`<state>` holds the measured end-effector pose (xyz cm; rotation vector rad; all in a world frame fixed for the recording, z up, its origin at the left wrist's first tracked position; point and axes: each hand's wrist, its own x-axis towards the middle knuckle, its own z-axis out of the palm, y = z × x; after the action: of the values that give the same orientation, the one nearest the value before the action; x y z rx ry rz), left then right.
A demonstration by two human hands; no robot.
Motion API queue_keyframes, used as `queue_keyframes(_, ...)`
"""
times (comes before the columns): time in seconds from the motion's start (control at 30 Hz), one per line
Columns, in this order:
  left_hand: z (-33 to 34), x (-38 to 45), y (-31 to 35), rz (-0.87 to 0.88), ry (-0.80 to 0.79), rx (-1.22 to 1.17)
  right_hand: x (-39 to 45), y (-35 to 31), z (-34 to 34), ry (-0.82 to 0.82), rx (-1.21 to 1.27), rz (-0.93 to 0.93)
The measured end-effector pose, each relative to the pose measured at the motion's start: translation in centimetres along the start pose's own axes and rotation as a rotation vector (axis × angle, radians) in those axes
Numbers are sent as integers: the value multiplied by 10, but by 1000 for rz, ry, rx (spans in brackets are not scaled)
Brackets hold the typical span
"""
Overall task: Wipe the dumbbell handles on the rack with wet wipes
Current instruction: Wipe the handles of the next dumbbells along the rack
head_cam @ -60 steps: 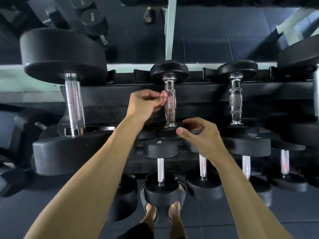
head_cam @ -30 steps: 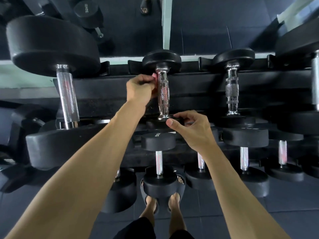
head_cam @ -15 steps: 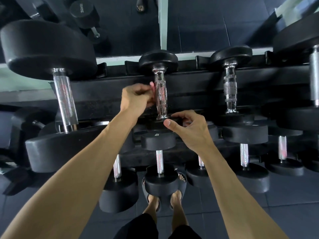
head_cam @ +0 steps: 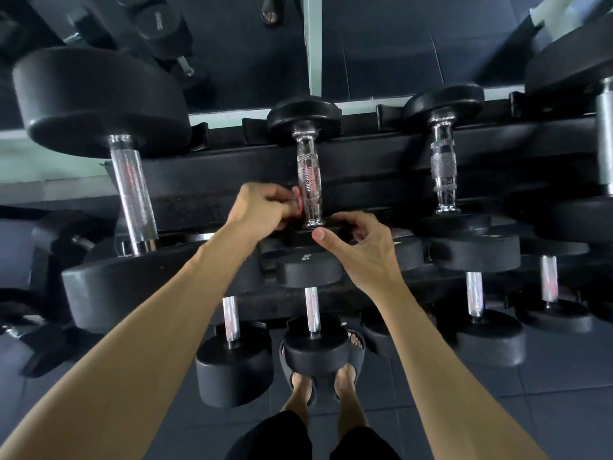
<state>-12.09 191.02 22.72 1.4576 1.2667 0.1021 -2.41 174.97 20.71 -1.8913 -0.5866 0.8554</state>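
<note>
Centre of frame: knurled chrome dumbbell handle is seated on the top tier of the black rack. Left hand is curled against the handle's lower left side; whether a wipe is pinched cannot be told. Right hand is curled over the near black head, thumb on its rim.

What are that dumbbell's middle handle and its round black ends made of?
The handle looks like polished chromed steel: mirror-bright with a crosshatched grip band. The black ends look like matte rubber or urethane coating, dull with soft rounded edges; what lies underneath cannot be seen.
</note>
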Motion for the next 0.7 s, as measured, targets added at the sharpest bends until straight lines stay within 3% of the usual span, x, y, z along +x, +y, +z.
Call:
queue_keyframes(0.07, -2, -7, -7, 75, -21, 95, 1, -1, 3, 6, -15, -8)
queue_keyframes(0.13, 3, -9, -2, 126, 45, -72, 1, -1, 6, 12, -40, -10)
queue_keyframes(0.27, 11, 9, 13, 29, 217, -385, 2, -1, 10, 8, -61, -26)
queue_keyframes(0.43, 4, -16, -11, 104, 81, -23, 1, -1, 11, 31, -44, -42)
queue_keyframes(0.5, 3, -20, -8, 136, 68, -51, 0, -2, 10, 25, -44, -37)
queue_keyframes(0.7, 9, -1, 25, 159, 236, -325, 1, 0, 10, 10, -44, -12)
